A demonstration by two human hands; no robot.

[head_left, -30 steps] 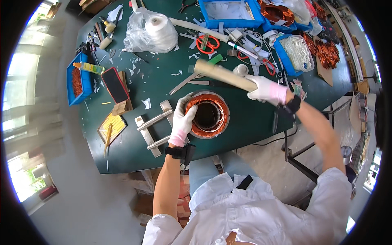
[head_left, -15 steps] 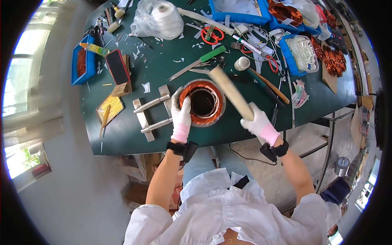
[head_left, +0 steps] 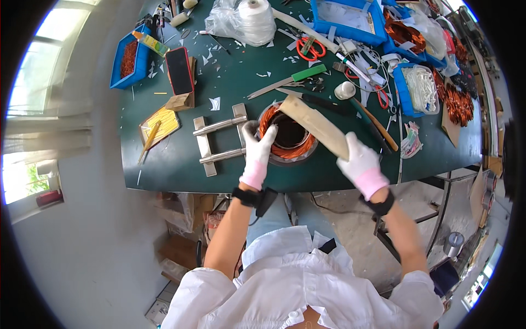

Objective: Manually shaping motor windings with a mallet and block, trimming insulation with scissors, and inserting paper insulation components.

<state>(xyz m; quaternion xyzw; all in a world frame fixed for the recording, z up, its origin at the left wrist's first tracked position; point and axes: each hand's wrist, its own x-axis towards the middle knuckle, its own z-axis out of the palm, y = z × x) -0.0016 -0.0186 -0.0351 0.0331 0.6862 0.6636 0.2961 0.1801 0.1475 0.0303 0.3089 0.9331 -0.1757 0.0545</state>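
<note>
A motor stator [head_left: 291, 152] with a ring of copper windings stands on the green table in front of me. My left hand [head_left: 258, 149], in a white glove with a pink cuff, grips its left side, the thumb at the inner edge of the windings. My right hand [head_left: 360, 163], gloved likewise, is closed round one end of a pale wooden beater [head_left: 315, 123]. The beater slants up to the left, its far end over the stator's upper rim; whether it touches the windings I cannot tell. A metal stand with two rods [head_left: 222, 126] lies just left of the stator.
Beyond the stator lie a green-handled blade [head_left: 307, 73], a white spool [head_left: 345, 90] and red-handled scissors [head_left: 311, 50]. A phone [head_left: 179, 71] and a blue box [head_left: 129, 59] are at left. Blue trays [head_left: 350, 36] and copper coils [head_left: 459, 104] fill the far right.
The view has shifted, so the table's things sit farther right. The beater has swung over the stator's upper rim and turned to show a broader face. My left hand keeps its hold.
</note>
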